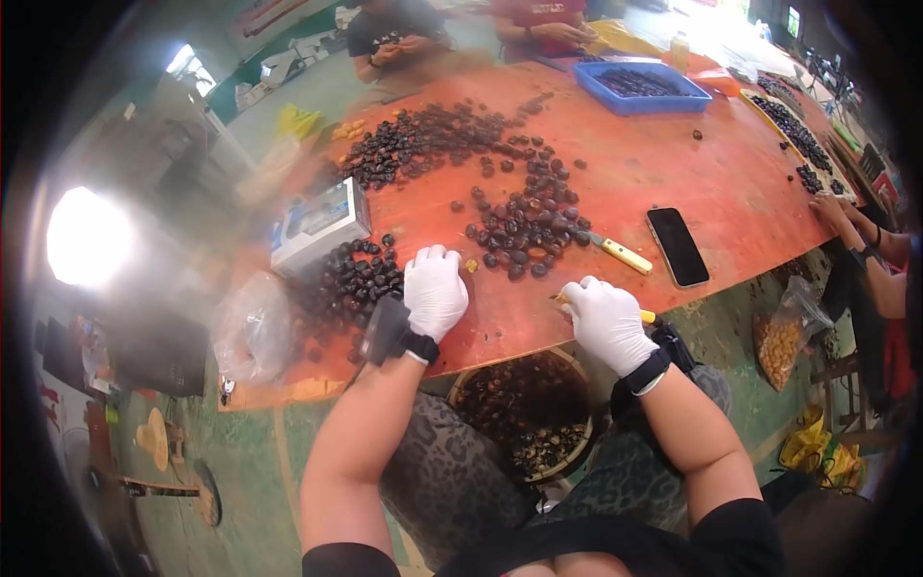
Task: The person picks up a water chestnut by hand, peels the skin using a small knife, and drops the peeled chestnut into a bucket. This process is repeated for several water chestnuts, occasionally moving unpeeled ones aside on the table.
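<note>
My left hand (pixel 436 291), in a white glove, is closed with curled fingers at the table edge, beside a pile of dark round nuts (pixel 356 274). Whatever it may hold is hidden. My right hand (pixel 610 325), also gloved, is closed around a knife whose yellow handle end (pixel 649 316) sticks out behind the palm. A small brownish bit shows at its fingertips. Between and beyond my hands lies another heap of dark nuts (pixel 529 221). A small yellowish piece (pixel 471 265) rests near my left fingers. A second yellow-handled knife (pixel 625 255) lies on the table.
A phone (pixel 678 247) lies right of the knife, a white box (pixel 322 223) and plastic bag (pixel 252 327) at left. Below the orange table (pixel 596 173) stands a basket of shells (pixel 519 413). A blue tray (pixel 642 88) sits far back. Co-workers are at the far side and right.
</note>
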Motion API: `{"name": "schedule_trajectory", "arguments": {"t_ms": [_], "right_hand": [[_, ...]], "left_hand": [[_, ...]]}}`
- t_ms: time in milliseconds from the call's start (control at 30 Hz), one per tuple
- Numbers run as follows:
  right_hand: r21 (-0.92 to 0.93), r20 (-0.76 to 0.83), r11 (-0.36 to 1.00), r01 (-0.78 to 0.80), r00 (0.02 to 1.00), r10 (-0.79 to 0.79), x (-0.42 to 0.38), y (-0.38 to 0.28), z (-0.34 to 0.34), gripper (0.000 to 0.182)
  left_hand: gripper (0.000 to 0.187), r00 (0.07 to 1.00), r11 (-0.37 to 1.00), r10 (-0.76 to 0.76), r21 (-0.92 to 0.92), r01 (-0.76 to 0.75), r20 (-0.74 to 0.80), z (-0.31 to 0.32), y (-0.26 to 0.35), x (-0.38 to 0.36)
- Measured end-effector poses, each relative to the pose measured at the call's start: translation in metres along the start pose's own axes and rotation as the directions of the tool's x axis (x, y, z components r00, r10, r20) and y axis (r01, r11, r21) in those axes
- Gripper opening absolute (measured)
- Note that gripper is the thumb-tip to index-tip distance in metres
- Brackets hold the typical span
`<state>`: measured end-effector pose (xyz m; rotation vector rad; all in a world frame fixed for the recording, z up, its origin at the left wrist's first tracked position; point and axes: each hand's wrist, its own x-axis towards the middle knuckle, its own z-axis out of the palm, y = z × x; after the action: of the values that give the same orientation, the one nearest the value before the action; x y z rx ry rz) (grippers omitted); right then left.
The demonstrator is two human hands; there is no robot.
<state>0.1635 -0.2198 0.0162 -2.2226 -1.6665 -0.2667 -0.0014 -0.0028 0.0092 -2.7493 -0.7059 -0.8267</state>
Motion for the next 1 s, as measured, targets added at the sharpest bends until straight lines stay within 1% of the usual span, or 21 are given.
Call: {"name": "schedule_trajectory", "arguments": {"t_ms": [100,200,233,367,467,500,533,600,633,667,733,767,800,867,967,1000], "right_hand": [[0.046,-0.021,0.999,-0.008,1.0,0.009,0.002,0.004,-0.001,0.015],[0.085,-0.011,0.996,-0.026,1.0,0.027,0.003,0.003,-0.007,0.015],[0.096,-0.007,0.995,-0.038,0.999,0.038,0.004,0.004,-0.01,0.016],[0.148,-0.007,0.988,-0.043,0.999,0.045,0.004,0.008,-0.016,0.015],[0.146,-0.02,0.989,-0.011,1.0,0.014,0.003,0.011,-0.019,0.015],[0.153,-0.013,0.988,-0.009,1.0,0.011,0.003,0.01,-0.022,0.016],[0.159,-0.025,0.987,-0.001,1.0,0.005,0.003,0.01,-0.021,0.016],[0.169,-0.045,0.986,0.017,0.999,-0.01,0.003,0.01,-0.02,0.017],[0.16,-0.032,0.987,0.009,0.999,-0.004,0.003,0.01,-0.018,0.017],[0.149,-0.022,0.989,0.0,1.0,0.003,0.003,0.009,-0.015,0.017],[0.137,-0.011,0.991,-0.013,1.0,0.015,0.004,0.01,-0.012,0.017],[0.136,-0.007,0.991,-0.017,1.0,0.018,0.004,0.011,-0.012,0.016],[0.137,-0.003,0.99,-0.02,1.0,0.021,0.004,0.012,-0.012,0.016],[0.145,-0.004,0.989,-0.029,1.0,0.03,0.004,0.015,-0.011,0.016],[0.156,0.011,0.987,-0.035,0.999,0.034,0.001,0.017,-0.012,0.016],[0.159,0.01,0.987,-0.031,1.0,0.029,0.001,0.016,-0.011,0.015]], "left_hand": [[0.015,0.985,0.988,0.024,0.145,-0.049,0.171,0.013,-0.024,0.002],[0.017,0.964,0.974,-0.087,0.227,0.028,0.253,0.012,-0.039,0.009],[0.017,0.961,0.962,-0.123,0.269,0.054,0.249,0.01,-0.042,0.01],[0.019,0.931,0.948,-0.2,0.3,0.105,0.305,0.012,-0.053,0.014],[0.02,0.913,0.932,-0.258,0.33,0.149,0.316,0.01,-0.058,0.028],[0.027,0.856,0.932,-0.3,0.32,0.17,0.421,0.008,-0.062,0.04],[0.034,0.8,0.925,-0.37,0.263,0.273,0.472,-0.006,-0.053,0.059],[0.036,0.893,0.951,-0.304,0.152,0.268,0.331,0.009,-0.055,0.078],[0.039,0.945,0.973,-0.229,0.049,0.224,0.236,0.025,-0.058,0.084],[0.045,0.957,0.979,-0.195,-0.014,0.203,0.216,0.035,-0.055,0.091],[0.05,0.977,0.988,-0.078,-0.115,0.103,0.201,0.074,-0.063,0.091],[0.049,0.975,0.979,-0.025,-0.193,0.07,0.222,0.093,-0.07,0.089],[0.044,0.982,0.984,-0.004,-0.176,0.037,0.186,0.096,-0.069,0.085],[0.036,0.923,0.956,-0.201,-0.142,0.258,0.329,0.083,-0.059,0.094],[0.03,0.937,0.842,-0.29,-0.414,0.347,0.195,0.047,-0.024,0.075],[0.024,0.938,0.821,-0.234,-0.465,0.331,0.256,0.023,-0.006,0.068]]}}
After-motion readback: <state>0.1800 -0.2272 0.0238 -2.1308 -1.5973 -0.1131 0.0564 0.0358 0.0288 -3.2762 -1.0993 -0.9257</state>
